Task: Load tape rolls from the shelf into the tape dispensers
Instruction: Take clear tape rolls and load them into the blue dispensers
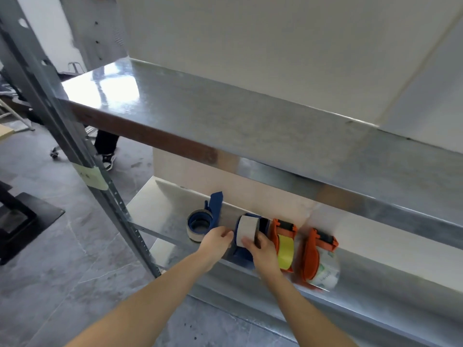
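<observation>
Head view, both hands (218,242) (260,249) gripping grey tape roll (248,230), blue dispenser (244,255)

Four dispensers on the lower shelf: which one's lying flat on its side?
The leftmost blue dispenser, left of the left hand. Its roll's hole faces up; the other blue one and both orange ones stand on edge.

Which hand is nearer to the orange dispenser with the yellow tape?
Right. The right hand grips the grey tape roll just left of the yellow-tape dispenser; the left hand is farther left, beyond that roll.
</observation>
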Available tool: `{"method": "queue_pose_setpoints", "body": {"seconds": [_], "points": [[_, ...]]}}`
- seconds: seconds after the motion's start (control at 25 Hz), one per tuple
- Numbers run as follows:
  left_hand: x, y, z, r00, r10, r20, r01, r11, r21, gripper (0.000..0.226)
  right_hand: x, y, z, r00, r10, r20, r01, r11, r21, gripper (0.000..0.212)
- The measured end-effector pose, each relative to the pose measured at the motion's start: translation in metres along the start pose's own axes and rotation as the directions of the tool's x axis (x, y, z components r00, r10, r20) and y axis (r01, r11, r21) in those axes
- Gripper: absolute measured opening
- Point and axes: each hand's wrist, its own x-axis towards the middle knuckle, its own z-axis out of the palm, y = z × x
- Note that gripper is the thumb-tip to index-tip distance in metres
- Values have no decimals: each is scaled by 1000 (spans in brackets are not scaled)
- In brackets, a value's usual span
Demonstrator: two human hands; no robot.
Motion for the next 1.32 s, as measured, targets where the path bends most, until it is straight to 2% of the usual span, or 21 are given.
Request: {"method": "queue_pose_setpoints", "body": {"seconds": [0.16, 0.24, 0.32, 0.44, 0.64, 0.8, 0.92, 1.0, 1.08, 1.16, 1.32], "points": [[8, 1, 12, 1000, 20, 10, -21, 999, 42, 20, 0, 8, -7, 996, 81, 28, -84, 987, 137, 20], [9, -2, 16, 999, 2, 32, -1, 999, -51, 12, -2, 7, -10, 993, 115, -26, -110, 985, 135, 15], [8, -6, 19, 999, -7, 39, 11, 994, -105, 16, -4, 5, -12, 982, 133, -133, -123, 989, 78, 9], [6, -13, 19, 1000, 1, -26, -3, 997, -80, 21, -9, 2, -10, 959, 130, -252, -142, 990, -29, 20], [8, -19, 15, 998, 46, -47, -43, 997, 57, 12, -17, 2, -5, 955, 155, -253, -185, 978, -100, 23], [7, -15, 16, 990, 51, -135, -45, 998, 42, 14, -18, -1, -4, 944, 181, -277, -213, 973, -90, 17], [8, -13, 14, 976, 37, -217, -30, 999, 35, 16, -16, -11, 0, 955, 149, -258, -182, 977, -111, 13], [6, -11, 13, 969, 49, -244, -37, 998, 54, 12, -15, -13, 3, 962, 87, -260, -144, 967, -210, 11], [5, -13, 13, 968, 105, -228, -84, 992, 98, 6, -16, -12, 4, 961, 28, -275, -118, 941, -316, 13], [3, -17, 13, 968, 145, -206, -118, 983, 138, 11, -19, -13, 3, 958, -11, -287, -105, 917, -385, 13], [10, -27, 16, 987, 81, -136, -61, 987, 150, 17, -32, -26, -10, 944, -101, -315, -62, 882, -467, 15]]}}
